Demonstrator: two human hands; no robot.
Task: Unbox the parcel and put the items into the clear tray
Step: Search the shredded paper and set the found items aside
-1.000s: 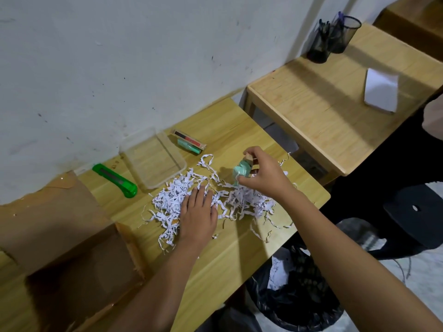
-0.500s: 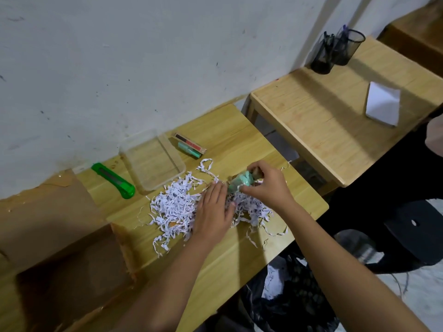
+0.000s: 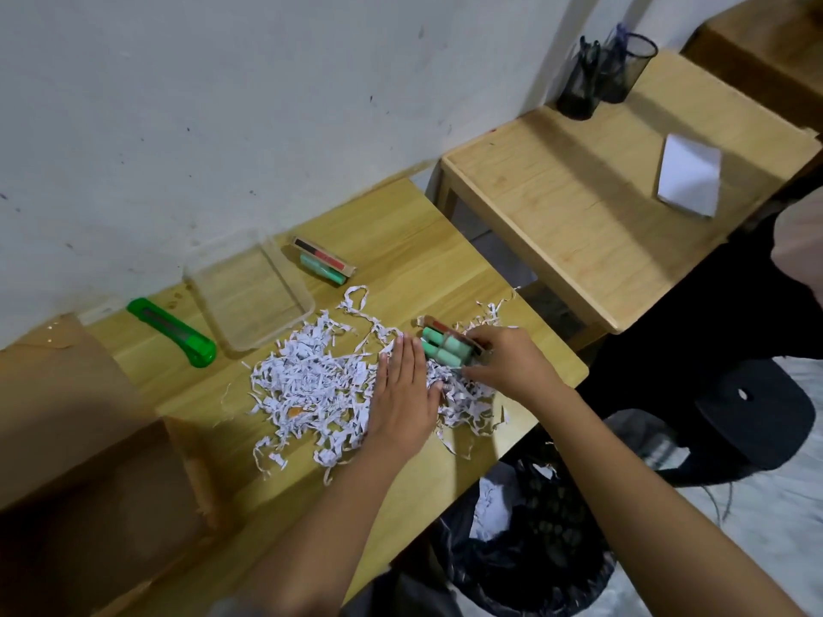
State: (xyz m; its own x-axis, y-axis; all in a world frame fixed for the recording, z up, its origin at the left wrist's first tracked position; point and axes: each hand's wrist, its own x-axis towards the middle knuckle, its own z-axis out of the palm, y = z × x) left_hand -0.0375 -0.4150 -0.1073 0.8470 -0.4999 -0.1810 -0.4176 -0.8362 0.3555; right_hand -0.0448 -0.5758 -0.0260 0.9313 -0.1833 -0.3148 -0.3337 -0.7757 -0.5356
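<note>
Now right hand (image 3: 503, 367) on green pack (image 3: 445, 347)

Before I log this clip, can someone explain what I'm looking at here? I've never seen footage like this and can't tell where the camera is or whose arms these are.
There is no machine here. The camera sits on a person's head and looks down, so the two bare arms coming in from the bottom are the wearer's own. They work at a wooden desk against a wall. The left hand lies flat on a heap of shredded paper. The right hand grips a pack of green markers at the heap's edge. Behind the heap stands a clear tray with nothing in it. Beside it lie a second marker pack and a green box cutter. The opened cardboard box is at the left.
</note>
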